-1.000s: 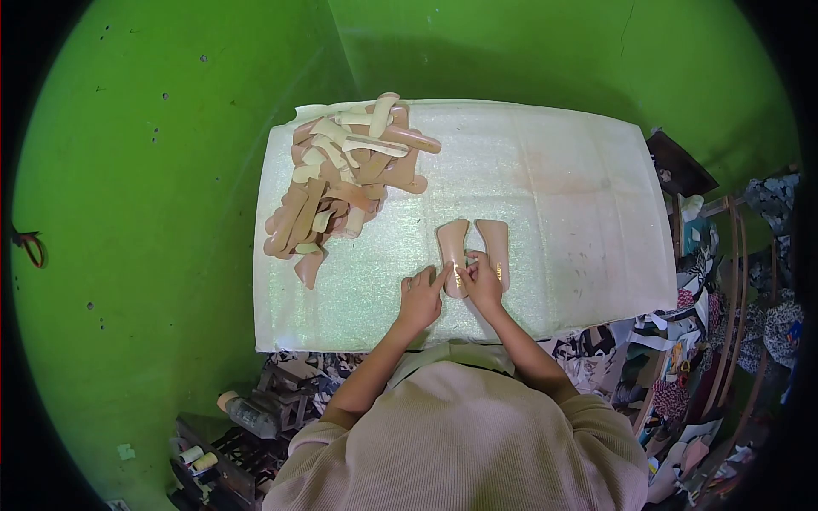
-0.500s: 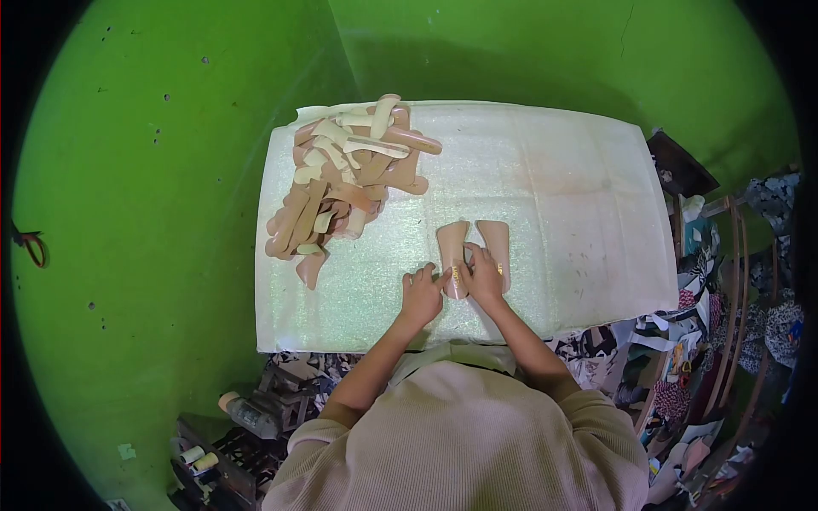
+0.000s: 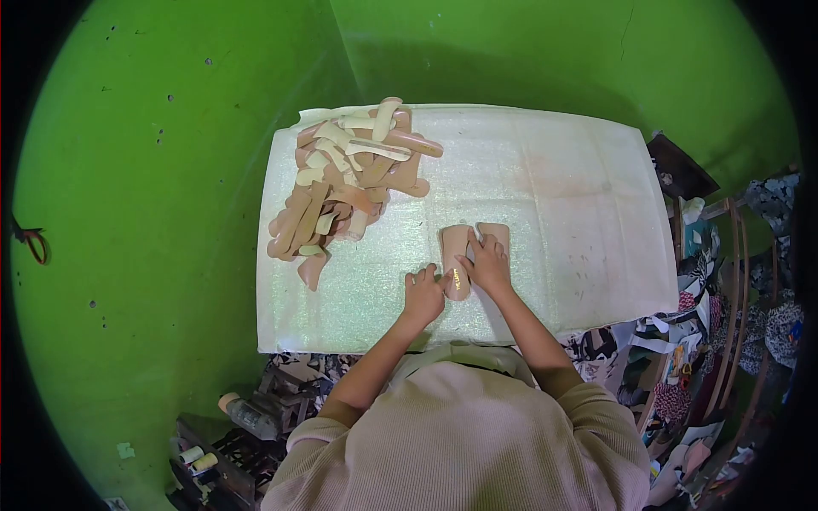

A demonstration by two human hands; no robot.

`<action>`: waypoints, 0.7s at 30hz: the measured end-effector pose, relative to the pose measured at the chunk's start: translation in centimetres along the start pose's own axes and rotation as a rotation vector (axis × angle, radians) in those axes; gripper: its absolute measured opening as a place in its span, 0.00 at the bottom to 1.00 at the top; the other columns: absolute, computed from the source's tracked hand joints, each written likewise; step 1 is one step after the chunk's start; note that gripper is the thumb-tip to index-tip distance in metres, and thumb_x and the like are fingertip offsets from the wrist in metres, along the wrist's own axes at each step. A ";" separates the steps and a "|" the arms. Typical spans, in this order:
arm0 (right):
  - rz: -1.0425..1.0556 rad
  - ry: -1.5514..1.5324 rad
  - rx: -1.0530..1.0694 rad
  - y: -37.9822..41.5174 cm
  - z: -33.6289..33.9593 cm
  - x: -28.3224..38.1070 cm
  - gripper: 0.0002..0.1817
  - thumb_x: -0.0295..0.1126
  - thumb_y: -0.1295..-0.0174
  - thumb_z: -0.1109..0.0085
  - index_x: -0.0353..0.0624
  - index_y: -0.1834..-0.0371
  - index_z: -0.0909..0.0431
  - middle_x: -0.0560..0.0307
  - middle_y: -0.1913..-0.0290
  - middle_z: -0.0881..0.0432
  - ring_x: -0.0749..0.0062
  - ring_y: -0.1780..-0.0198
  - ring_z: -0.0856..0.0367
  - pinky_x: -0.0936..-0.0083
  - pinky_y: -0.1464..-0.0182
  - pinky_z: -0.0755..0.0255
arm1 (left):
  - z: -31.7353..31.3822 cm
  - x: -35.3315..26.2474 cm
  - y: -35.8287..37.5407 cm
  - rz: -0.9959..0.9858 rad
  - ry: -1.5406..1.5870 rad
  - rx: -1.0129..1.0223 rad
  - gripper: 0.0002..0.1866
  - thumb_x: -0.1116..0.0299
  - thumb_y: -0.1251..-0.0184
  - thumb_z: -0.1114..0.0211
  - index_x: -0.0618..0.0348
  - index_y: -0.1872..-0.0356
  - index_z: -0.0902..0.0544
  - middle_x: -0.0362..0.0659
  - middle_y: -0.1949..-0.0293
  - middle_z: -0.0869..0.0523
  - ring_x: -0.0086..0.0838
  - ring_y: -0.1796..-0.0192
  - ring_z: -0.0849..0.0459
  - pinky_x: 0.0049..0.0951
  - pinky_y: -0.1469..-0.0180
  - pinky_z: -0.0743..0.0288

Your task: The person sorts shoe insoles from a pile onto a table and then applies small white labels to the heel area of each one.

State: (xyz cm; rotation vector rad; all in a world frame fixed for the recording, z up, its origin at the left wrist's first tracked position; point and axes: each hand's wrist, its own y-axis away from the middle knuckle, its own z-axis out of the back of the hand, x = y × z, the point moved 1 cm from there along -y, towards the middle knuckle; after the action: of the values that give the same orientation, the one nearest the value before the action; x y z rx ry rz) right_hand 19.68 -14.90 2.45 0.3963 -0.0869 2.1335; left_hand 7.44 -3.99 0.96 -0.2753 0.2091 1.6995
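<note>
Two tan shoe insoles lie side by side on the white-covered table. The left insole (image 3: 457, 247) shows whole, with gold lettering near its rounded lower end. Of the right insole (image 3: 494, 229), the top shows and my hand hides most of the rest. My left hand (image 3: 423, 295) rests at the left insole's lower left edge, fingers apart and the thumb side touching it. Spread over the right insole is my right hand (image 3: 488, 262), its fingers stretched out and its thumb reaching the left insole's right edge.
A loose heap of tan and cream insole pieces (image 3: 341, 179) covers the table's far left. The white table cover (image 3: 588, 230) extends to the right. Green walls (image 3: 204, 145) stand behind and left. Scraps and a wooden rack (image 3: 733, 281) are at right, a bottle (image 3: 249, 415) at lower left.
My right hand has moved slightly up, with its fingers now spread over the right insole. More of the left insole's gold lettering shows. My left hand has barely moved.
</note>
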 end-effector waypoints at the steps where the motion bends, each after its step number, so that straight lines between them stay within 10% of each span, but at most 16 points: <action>1: -0.003 -0.006 0.023 0.0 0.0 -0.2 0.34 0.52 0.46 0.45 0.49 0.37 0.38 0.45 0.50 0.34 0.51 0.51 0.33 0.61 0.50 0.36 | 0.0 0.0 0.0 0.001 -0.003 0.002 0.25 0.75 0.52 0.43 0.45 0.48 0.24 0.47 0.51 0.29 0.35 0.49 0.29 0.43 0.50 0.42; 21: 0.231 -0.401 -0.287 0.6 0.9 3.3 0.28 0.32 0.47 0.43 0.41 0.41 0.38 0.41 0.55 0.38 0.47 0.52 0.37 0.59 0.47 0.41 | 3.2 2.5 -1.1 0.178 0.280 -0.265 0.27 0.66 0.47 0.40 0.56 0.44 0.32 0.51 0.46 0.32 0.43 0.46 0.31 0.41 0.49 0.37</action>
State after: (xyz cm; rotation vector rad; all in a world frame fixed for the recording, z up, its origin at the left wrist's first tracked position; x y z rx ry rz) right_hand 17.77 -12.81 4.41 0.6621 -0.6891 2.1934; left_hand 7.96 -0.51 3.23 -0.7116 0.2196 1.8625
